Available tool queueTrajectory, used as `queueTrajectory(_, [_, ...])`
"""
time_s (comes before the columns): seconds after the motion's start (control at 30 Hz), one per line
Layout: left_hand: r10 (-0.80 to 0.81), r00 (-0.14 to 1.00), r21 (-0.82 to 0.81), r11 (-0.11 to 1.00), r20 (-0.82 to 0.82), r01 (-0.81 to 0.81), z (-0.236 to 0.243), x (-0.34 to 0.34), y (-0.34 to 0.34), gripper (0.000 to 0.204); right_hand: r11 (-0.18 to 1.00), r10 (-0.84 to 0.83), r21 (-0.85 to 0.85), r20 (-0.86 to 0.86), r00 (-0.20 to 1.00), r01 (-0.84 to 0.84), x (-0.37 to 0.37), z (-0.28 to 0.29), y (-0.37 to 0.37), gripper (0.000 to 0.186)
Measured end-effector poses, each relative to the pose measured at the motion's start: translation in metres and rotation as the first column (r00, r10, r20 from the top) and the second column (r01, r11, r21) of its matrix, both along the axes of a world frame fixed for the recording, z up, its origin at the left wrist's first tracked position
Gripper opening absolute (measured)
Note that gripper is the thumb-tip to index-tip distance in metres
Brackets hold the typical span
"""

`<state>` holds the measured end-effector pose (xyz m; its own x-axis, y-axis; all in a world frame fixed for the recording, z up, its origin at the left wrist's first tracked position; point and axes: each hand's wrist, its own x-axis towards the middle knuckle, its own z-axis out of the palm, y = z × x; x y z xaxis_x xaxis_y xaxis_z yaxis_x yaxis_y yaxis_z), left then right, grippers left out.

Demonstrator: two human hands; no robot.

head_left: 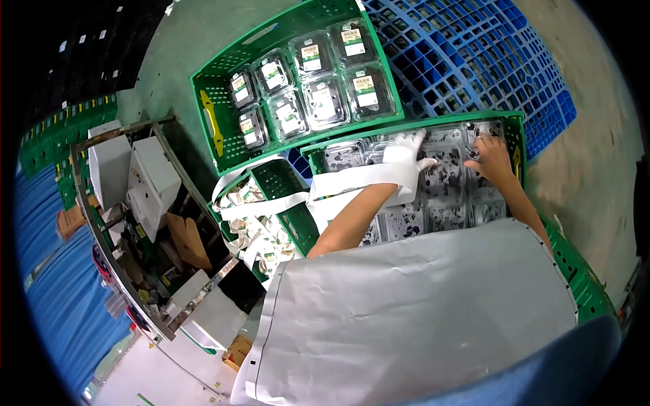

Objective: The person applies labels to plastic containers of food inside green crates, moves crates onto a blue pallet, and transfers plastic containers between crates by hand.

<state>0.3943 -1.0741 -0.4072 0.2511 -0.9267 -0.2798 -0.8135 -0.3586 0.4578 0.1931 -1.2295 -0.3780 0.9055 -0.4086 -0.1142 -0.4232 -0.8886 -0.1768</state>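
A green crate (518, 132) in front of me holds rows of clear plastic boxes (443, 172) with dark pieces inside. My left hand (405, 150), in a white glove, is over the middle boxes with its fingers spread. A white label strip (359, 178) drapes around its wrist and runs left. Bare, my right hand (493, 159) rests at the boxes on the right, thumb and fingers apart. Beyond, a second green crate (298, 139) contains lidded boxes (325, 101) with labels on top. Whether either hand presses on a lid, I cannot tell.
Left of the crates, a green bin (291, 223) holds a heap of label strips (261, 237). A cart (112, 260) with white cartons (152, 176) stands farther left. Blue pallets (467, 57) lie behind. A large grey sheet (420, 311) covers the near side.
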Motion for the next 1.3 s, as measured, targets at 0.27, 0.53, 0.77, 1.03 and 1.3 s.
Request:
queueTrajectory(0.27, [-0.106,0.939,-0.033,0.994,-0.328,0.101,0.053,0.011,0.030,0.048,0.972,0.107,0.234,-0.347,0.932,-0.024,0.006,0.018,-0.032,0.055])
queueTrajectory(0.53, [0.121,0.993,-0.552,0.829,0.010,-0.096,0.185,0.106,0.092,0.041,0.901,0.179,0.414,-0.075,0.981,-0.132,0.062,0.118,-0.001,0.049])
queueTrajectory(0.77, [0.394,0.918,-0.524,0.776,-0.034,-0.352,0.178,0.313,0.117,0.036,0.878,0.046,0.477,0.005,0.999,-0.042,0.284,0.141,-0.006,0.042])
queueTrajectory(1.03, [0.044,0.994,0.124,0.991,0.095,-0.055,0.035,0.487,0.069,0.053,0.831,0.222,0.553,-0.234,0.947,-0.058,0.488,-0.007,-0.002,0.043])
queueTrajectory(1.3, [0.234,0.937,-0.329,0.934,0.260,-0.142,-0.075,0.532,0.063,0.050,0.985,-0.005,0.162,0.390,0.921,-0.063,0.503,-0.110,0.005,0.039])
